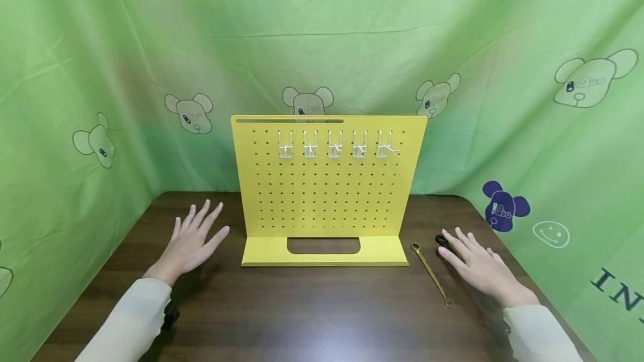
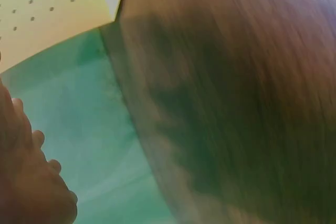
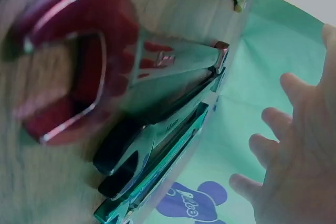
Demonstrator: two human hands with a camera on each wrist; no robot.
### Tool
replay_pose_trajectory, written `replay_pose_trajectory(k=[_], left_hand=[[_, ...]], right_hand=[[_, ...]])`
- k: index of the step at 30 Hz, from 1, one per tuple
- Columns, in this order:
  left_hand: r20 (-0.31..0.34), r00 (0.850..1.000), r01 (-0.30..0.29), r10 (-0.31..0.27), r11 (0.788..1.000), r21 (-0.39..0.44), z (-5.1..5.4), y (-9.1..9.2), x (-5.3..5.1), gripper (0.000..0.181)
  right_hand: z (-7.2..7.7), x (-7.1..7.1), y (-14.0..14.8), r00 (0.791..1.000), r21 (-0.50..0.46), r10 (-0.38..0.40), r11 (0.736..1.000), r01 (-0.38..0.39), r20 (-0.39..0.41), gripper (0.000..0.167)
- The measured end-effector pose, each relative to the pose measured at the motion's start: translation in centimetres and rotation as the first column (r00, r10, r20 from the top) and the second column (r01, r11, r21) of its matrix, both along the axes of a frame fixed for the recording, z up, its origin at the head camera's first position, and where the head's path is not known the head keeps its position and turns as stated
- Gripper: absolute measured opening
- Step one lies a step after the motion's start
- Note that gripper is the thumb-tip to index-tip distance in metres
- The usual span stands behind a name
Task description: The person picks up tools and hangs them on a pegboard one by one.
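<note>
1. Head view: from where I stand, a yellow pegboard is upright on the far part of the table, with five white hooks in a row near its top.

2. The left hand is at the left, fingers and thumb spread wide, holding nothing. The right hand is at the right, fingers extended and slightly parted, also without a grip. A dark ring end peeks out beside its fingertips; whether they touch, I can't tell from here.

3. Between the pegboard and the right hand lies a gold wrench, ring end far, forked end near. To lift that one neatly, I'd pinch it mid-shaft so neither end swings.

4. Left wrist view: the left hand appears only in part, cut off by the picture's edge, with a corner of the pegboard beyond it. Being free, it would serve well to steady the pegboard against any push.

5. Right wrist view: a red wrench lies with its large forked end near. Just to its right are a dark wrench and then a green wrench, close together. The right hand's fingers show spread and apart from them.

6. With shafts packed so tightly, I'd judge it best to slip a fingertip alongside just one before closing the thumb, or a neighbour may drag along.
</note>
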State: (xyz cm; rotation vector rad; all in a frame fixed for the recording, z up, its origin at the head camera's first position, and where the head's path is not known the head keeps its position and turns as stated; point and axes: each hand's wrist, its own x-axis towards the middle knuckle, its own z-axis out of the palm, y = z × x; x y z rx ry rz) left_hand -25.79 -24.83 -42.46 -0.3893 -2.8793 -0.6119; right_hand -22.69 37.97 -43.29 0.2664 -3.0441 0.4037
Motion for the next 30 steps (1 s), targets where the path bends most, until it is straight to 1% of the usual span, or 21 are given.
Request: replay_pose_trajectory(k=[4, 9, 13, 16, 19, 22, 23, 27, 30], left_hand=[[0.025, 1.000, 0.006, -0.009, 0.995, 0.096, 0.1, 0.3, -0.3, 0.068], [0.059, 0.998, 0.021, -0.035, 0.977, 0.213, 0.5, 0.8, -0.7, 0.067], [0.080, 0.994, 0.042, -0.070, 0.950, 0.310, 0.8, 1.0, -1.4, 0.067], [0.085, 0.991, 0.059, -0.099, 0.923, 0.381, 1.3, 1.4, -1.9, 0.066], [0.069, 0.991, 0.072, -0.114, 0.894, 0.442, 2.2, 2.0, -2.3, 0.065], [0.045, 0.992, 0.079, -0.115, 0.872, 0.484, 3.4, 2.6, -2.8, 0.064], [0.038, 0.993, 0.077, -0.111, 0.866, 0.495, 3.7, 2.8, -2.9, 0.063], [-0.005, 0.996, 0.077, -0.087, 0.855, 0.513, 5.3, 3.6, -3.5, 0.063], [-0.046, 0.996, 0.091, -0.079, 0.835, 0.543, 6.5, 4.1, -4.0, 0.064]], right_hand=[[-0.2, 0.0, -0.1, 1.000, -0.041, 0.001, 0.999, 0.000, 0.014, 0.067], [-0.3, -0.1, -0.5, 0.999, -0.110, 0.010, 0.994, -0.006, 0.035, 0.067], [-0.3, -0.1, -0.6, 0.998, -0.180, 0.033, 0.983, -0.023, 0.050, 0.067], [-0.3, -0.1, -0.6, 0.997, -0.245, 0.062, 0.968, -0.048, 0.051, 0.067], [-0.3, -0.1, -0.7, 0.995, -0.290, 0.087, 0.954, -0.072, 0.040, 0.065], [-0.2, 0.0, -0.8, 0.995, -0.297, 0.096, 0.951, -0.085, 0.022, 0.062], [-0.2, 0.1, -0.8, 0.995, -0.297, 0.098, 0.951, -0.089, 0.015, 0.062], [-0.1, 0.4, -1.0, 0.994, -0.292, 0.104, 0.951, -0.104, -0.014, 0.058], [-0.1, 0.5, -1.2, 0.994, -0.290, 0.107, 0.951, -0.112, -0.035, 0.055]])
